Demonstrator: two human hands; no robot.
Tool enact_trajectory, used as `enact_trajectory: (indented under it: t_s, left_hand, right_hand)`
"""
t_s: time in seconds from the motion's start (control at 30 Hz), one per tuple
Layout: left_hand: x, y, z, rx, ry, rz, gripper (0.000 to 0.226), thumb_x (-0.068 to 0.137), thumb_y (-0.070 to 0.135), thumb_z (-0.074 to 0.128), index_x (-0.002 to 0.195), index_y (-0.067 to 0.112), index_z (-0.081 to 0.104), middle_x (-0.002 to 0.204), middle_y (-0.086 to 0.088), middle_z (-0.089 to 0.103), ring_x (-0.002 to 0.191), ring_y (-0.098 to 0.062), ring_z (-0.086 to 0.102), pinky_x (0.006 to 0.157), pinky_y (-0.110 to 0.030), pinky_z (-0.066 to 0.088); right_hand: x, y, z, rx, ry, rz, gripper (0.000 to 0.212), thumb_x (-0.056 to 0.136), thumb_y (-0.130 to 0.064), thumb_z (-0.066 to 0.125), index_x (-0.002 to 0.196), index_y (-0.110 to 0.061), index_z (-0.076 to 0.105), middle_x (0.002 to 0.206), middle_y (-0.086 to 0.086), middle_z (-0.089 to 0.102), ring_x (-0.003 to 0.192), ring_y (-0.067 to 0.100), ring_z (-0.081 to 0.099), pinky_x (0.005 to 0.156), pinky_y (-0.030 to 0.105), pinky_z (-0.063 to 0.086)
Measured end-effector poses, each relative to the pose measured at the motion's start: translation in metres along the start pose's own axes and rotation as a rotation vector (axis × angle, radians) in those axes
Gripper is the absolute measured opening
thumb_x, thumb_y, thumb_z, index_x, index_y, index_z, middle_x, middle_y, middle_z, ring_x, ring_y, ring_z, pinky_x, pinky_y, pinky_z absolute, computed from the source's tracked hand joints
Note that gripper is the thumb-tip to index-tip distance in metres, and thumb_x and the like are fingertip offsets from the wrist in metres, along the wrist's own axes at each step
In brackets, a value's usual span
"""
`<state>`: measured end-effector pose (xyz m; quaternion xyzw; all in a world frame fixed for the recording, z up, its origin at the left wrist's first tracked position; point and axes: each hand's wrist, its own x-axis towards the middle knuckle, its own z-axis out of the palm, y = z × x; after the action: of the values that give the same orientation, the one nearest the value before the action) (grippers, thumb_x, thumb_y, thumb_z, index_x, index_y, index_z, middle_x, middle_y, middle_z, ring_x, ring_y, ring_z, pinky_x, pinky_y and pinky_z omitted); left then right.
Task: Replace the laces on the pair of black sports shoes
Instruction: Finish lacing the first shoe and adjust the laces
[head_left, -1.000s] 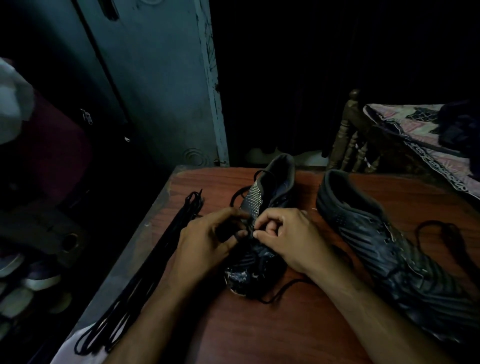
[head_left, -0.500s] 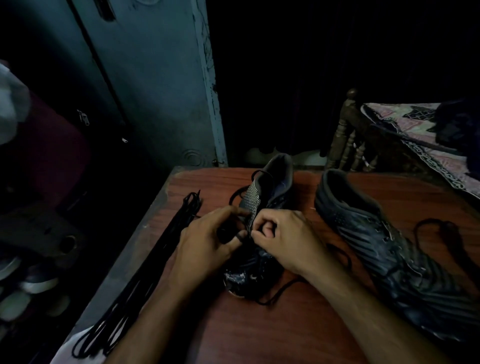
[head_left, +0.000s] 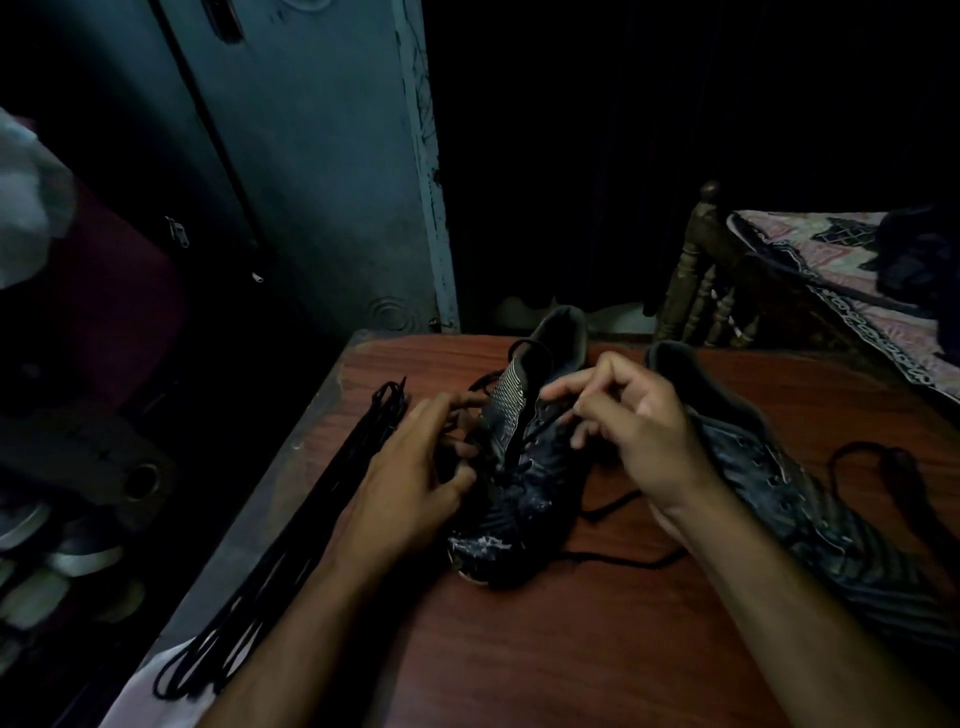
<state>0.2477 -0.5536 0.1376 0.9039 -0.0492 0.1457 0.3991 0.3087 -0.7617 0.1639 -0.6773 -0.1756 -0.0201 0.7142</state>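
Pinching lace (head_left: 540, 431), right hand (head_left: 644, 441) fingers curled; left hand (head_left: 410, 483) fingers loosely gripping shoe (head_left: 524, 467).

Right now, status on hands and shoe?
Left hand at lace beside near shoe. Right hand raised, fingers curled, grip unclear. Second shoe untouched. Nothing blocking.

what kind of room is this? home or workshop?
Most likely a home, probably a bedroom. A bed with a patterned cover and a turned wooden frame stands at right, and shoes lie stacked on the floor at left. The work itself is on a wooden table, in dim light.
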Motion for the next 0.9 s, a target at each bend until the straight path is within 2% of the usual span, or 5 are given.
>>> enact_trajectory:
  t_s: [0.1, 0.2, 0.4, 0.57, 0.9]
  left_hand:
    - [0.0, -0.001, 0.001, -0.003, 0.001, 0.002, 0.063, 0.086, 0.005, 0.065, 0.127, 0.051, 0.05, 0.124, 0.023, 0.057, 0.105, 0.005, 0.063, 0.082, -0.017, 0.046]
    - [0.001, -0.003, 0.001, -0.017, 0.016, 0.003, 0.063, 0.086, 0.005, 0.064, 0.125, 0.053, 0.05, 0.123, 0.021, 0.058, 0.104, 0.002, 0.065, 0.086, -0.025, 0.051]
    - [0.003, -0.007, 0.003, -0.029, 0.016, 0.004, 0.059, 0.084, 0.004, 0.066, 0.125, 0.046, 0.054, 0.12, 0.018, 0.061, 0.102, -0.001, 0.066, 0.088, -0.034, 0.056]
    - [0.004, -0.007, 0.003, -0.014, 0.011, 0.013, 0.059, 0.083, 0.003, 0.067, 0.124, 0.044, 0.055, 0.119, 0.017, 0.06, 0.098, 0.001, 0.066, 0.086, -0.027, 0.055]
    - [0.006, -0.01, 0.005, 0.029, 0.01, 0.031, 0.051, 0.081, 0.011, 0.066, 0.123, 0.039, 0.058, 0.115, 0.015, 0.06, 0.098, -0.002, 0.064, 0.086, -0.033, 0.055]
  right_hand:
    - [-0.001, -0.009, -0.001, 0.339, 0.023, 0.046, 0.015, 0.092, -0.007, 0.051, 0.08, -0.013, 0.044, 0.078, 0.016, 0.069, 0.081, 0.033, 0.069, 0.075, 0.038, 0.056]
    - [-0.002, -0.012, 0.002, 0.391, 0.077, 0.065, 0.02, 0.1, -0.001, 0.042, 0.086, -0.014, 0.041, 0.064, 0.005, 0.047, 0.053, 0.022, 0.049, 0.055, 0.036, 0.052]
    - [-0.007, -0.005, -0.011, -0.828, -0.135, -0.192, 0.01, 0.099, -0.03, 0.055, 0.091, -0.027, 0.051, 0.078, -0.011, 0.056, 0.07, 0.0, 0.054, 0.062, 0.022, 0.04]
    - [-0.025, -0.006, -0.016, -1.119, -0.255, -0.135, 0.017, 0.094, -0.047, 0.061, 0.088, -0.031, 0.057, 0.08, -0.015, 0.051, 0.08, 0.002, 0.046, 0.071, 0.027, 0.039]
    - [-0.048, -0.005, -0.015, -0.25, 0.04, -0.227, 0.025, 0.087, -0.007, 0.057, 0.063, -0.008, 0.05, 0.087, 0.003, 0.071, 0.092, 0.016, 0.068, 0.085, 0.019, 0.049]
